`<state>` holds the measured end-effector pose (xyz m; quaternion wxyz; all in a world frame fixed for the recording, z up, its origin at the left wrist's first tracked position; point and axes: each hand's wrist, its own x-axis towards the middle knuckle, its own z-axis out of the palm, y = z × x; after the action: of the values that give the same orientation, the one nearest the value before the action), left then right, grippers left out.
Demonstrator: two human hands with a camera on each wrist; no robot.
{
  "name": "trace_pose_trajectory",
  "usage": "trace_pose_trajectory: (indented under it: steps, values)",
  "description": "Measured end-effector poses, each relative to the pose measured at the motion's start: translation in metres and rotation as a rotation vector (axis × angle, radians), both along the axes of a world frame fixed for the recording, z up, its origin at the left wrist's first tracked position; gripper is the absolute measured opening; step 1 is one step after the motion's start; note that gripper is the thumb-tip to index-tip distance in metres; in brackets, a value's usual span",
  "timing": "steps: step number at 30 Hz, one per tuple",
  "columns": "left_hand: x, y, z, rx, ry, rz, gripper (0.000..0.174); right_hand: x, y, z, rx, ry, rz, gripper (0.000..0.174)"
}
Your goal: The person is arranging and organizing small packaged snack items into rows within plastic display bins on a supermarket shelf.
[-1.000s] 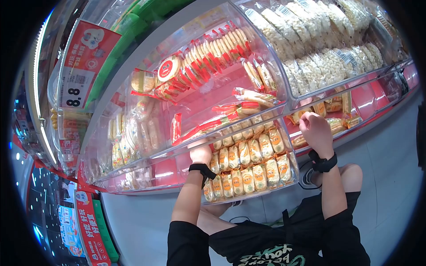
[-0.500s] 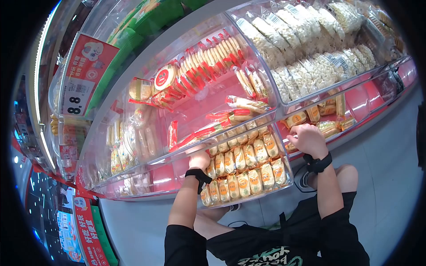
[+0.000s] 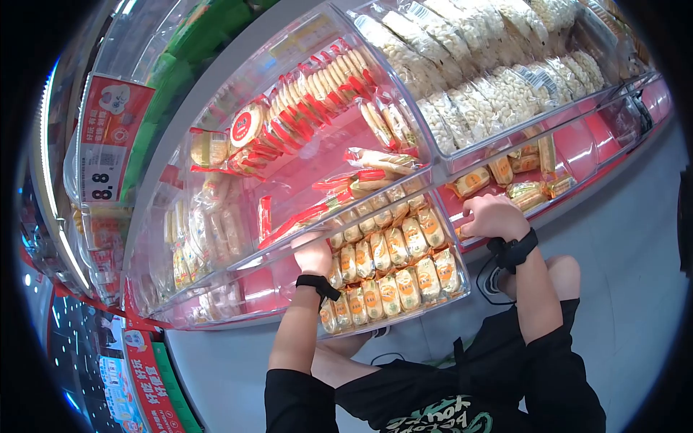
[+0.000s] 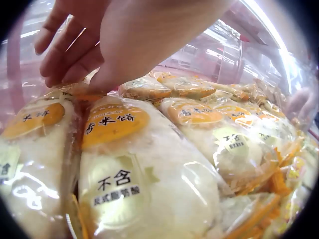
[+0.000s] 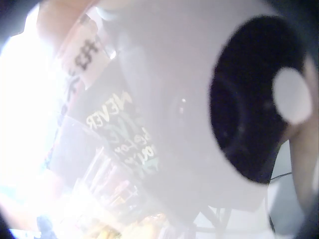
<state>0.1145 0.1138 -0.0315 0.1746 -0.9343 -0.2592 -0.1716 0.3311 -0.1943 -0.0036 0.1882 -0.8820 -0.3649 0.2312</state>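
Gold-and-white wrapped rice cakes [image 3: 390,294] stand in rows in the lower clear bin; the left wrist view shows two large packets [image 4: 124,169] close up. My left hand [image 3: 314,255] is at the left end of these rows, its fingers [image 4: 75,55] loosely extended over the packet tops and gripping nothing visible. My right hand [image 3: 497,218] is bent over the front edge of the neighbouring lower bin, beside loose packets [image 3: 471,182]. Its fingertips are hidden, so whether it holds something cannot be told. The right wrist view is washed out.
Above are clear bins of red-edged round crackers [image 3: 317,97] and white puffed rice cakes [image 3: 469,115]. A clear bin wall [image 3: 433,177] divides the compartments. A price sign [image 3: 112,141] hangs at the left. Grey floor [image 3: 621,238] lies at the right.
The head view has shifted, so the shelf appears further left. My right hand has come down from its raised pose towards the bin's front edge. My left hand stays by the rows.
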Motion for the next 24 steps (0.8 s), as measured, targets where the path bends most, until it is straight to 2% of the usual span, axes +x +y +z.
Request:
trace_pose_trajectory:
  steps: [2, 4, 6, 7, 10, 11, 12, 14, 17, 18, 20, 24]
  values:
    - [0.0, 0.002, -0.005, -0.055, 0.126, 0.115, 0.016, 0.005, 0.0, -0.013, 0.015, -0.027, 0.022, 0.04]
    - [-0.004, 0.007, -0.006, -0.168, 0.255, 0.163, 0.016, 0.005, -0.001, -0.014, 0.031, -0.024, 0.02, 0.035]
    - [-0.01, 0.018, -0.001, -0.337, 0.383, 0.145, 0.031, 0.004, -0.001, -0.011, 0.033, -0.009, 0.012, 0.028]
    - [-0.007, 0.024, 0.002, -0.463, 0.424, 0.236, 0.04, 0.003, 0.0, -0.01, 0.054, -0.02, 0.011, 0.026]
    - [0.004, 0.009, 0.025, -0.462, 0.541, 0.284, 0.05, 0.002, -0.003, -0.01, 0.141, -0.055, -0.002, 0.021]
    - [0.002, 0.002, 0.03, -0.456, 0.521, 0.264, 0.053, 0.002, -0.004, -0.01, 0.189, -0.063, -0.002, 0.019]
    - [-0.002, -0.011, 0.04, -0.345, 0.496, 0.158, 0.047, 0.002, -0.005, -0.012, 0.236, -0.073, -0.003, 0.018]
    - [-0.009, -0.027, 0.043, -0.467, 0.372, 0.112, 0.038, 0.004, -0.008, -0.017, 0.36, -0.106, 0.004, 0.014]
    - [-0.017, -0.068, 0.06, -0.47, 0.323, -0.002, 0.023, 0.01, -0.01, -0.011, 0.539, -0.058, -0.063, 0.017]
    - [-0.026, -0.077, 0.061, -0.414, 0.246, -0.206, 0.02, 0.01, -0.013, -0.006, 0.634, -0.043, -0.111, 0.017]
    - [-0.029, -0.108, 0.088, -0.568, 0.2, -0.332, 0.018, 0.01, -0.018, 0.003, 0.827, -0.014, -0.202, 0.017]
    - [-0.032, -0.147, 0.12, -0.831, 0.171, -0.437, 0.015, 0.002, -0.037, 0.036, 0.954, 0.388, -0.199, 0.014]
